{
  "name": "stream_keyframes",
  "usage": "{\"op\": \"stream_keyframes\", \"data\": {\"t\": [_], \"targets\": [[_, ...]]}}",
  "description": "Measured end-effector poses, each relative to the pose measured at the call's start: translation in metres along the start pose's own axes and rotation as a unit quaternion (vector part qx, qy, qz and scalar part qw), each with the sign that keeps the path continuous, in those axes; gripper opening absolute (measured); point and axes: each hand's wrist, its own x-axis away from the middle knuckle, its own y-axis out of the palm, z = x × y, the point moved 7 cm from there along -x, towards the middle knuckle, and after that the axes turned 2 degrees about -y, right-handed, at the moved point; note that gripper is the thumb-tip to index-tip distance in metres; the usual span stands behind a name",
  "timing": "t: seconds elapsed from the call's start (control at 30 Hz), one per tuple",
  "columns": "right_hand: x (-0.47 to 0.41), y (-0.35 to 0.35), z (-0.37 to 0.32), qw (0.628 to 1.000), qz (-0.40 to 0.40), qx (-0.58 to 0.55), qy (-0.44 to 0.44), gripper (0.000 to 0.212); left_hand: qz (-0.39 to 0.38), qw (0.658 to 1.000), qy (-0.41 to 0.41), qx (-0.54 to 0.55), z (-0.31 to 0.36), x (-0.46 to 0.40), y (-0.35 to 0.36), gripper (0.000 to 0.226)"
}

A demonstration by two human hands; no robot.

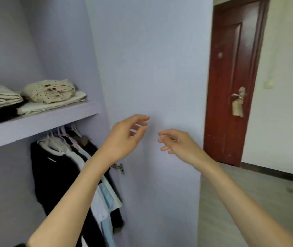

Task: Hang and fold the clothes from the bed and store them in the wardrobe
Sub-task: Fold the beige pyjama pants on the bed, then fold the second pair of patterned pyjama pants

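folded clothes (47,94) on shelf, hung clothes (67,168) below

- We see two bare forearms — no sleeves reach the wrists.
- The left hand (124,138) and right hand (179,142) wear no rings, watches or gloves that we can make out.
- A dark sleeve edge (20,245) shows at the left elbow — blurred.

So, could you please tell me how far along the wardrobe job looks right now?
Much looks done: folded clothes are stacked on the shelf, and garments on hangers hang below it. Nothing is in hand; the left hand and right hand are empty, fingers relaxed, in front of the open wardrobe door. The bed is out of view, so what remains cannot be told.
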Motion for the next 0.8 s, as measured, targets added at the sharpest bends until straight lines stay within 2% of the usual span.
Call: {"op": "stream_keyframes", "data": {"t": [0.1, 0.23, 0.47, 0.7, 0.8], "targets": [[0.057, -0.062, 0.052, 0.998, 0.016, 0.004, 0.057, 0.014, -0.049, 0.996, 0.026, 0.066, 0.044, 0.008, 0.074, 0.024], [0.142, -0.175, 0.122, 0.986, 0.088, 0.026, 0.142, 0.010, -0.140, 0.980, 0.042, 0.136, 0.119, 0.011, 0.192, 0.023], [0.300, -0.342, 0.204, 0.933, 0.226, 0.061, 0.273, 0.020, -0.272, 0.935, 0.118, 0.193, 0.254, 0.022, 0.381, 0.025], [0.454, -0.444, 0.250, 0.853, 0.359, 0.054, 0.374, 0.015, -0.438, 0.843, 0.226, 0.214, 0.389, 0.062, 0.541, 0.023], [0.519, -0.476, 0.266, 0.806, 0.414, 0.068, 0.418, 0.020, -0.500, 0.794, 0.275, 0.210, 0.443, 0.087, 0.602, 0.025]]}}
